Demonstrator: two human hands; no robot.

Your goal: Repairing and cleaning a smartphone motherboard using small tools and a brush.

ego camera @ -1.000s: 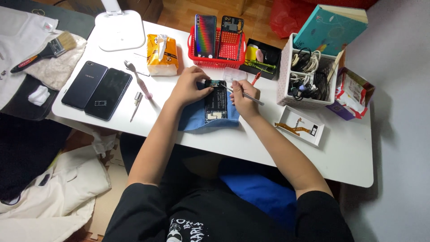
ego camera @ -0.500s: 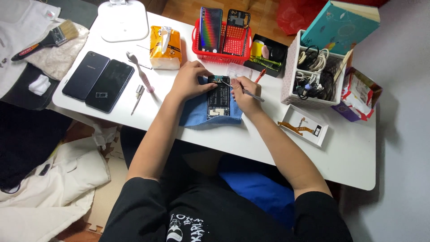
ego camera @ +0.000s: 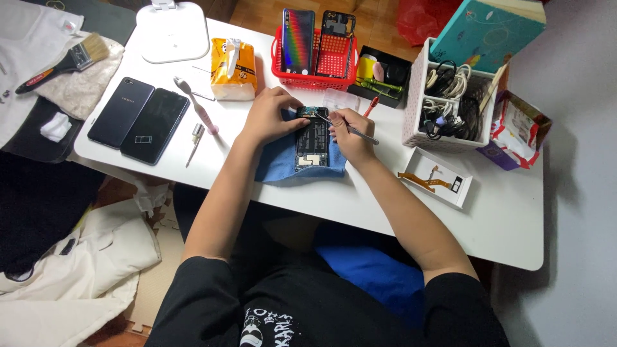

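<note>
Right hand (ego camera: pixel 350 133) pinches metal tweezers (ego camera: pixel 352 130) over the opened phone (ego camera: pixel 313 142); left hand (ego camera: pixel 268 115) presses its edge, fingers curled; blue cloth (ego camera: pixel 276 164) on white table (ego camera: pixel 360 199).

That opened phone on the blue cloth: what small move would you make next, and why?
Probably ease the thin metal tool a touch further under the part at the opened phone's top edge. The right hand already has its tip there, and the left hand steadies the phone on the blue cloth.

Both hands close together, left hand (ego camera: pixel 268 117) flat, right hand (ego camera: pixel 350 135) pinching
</note>
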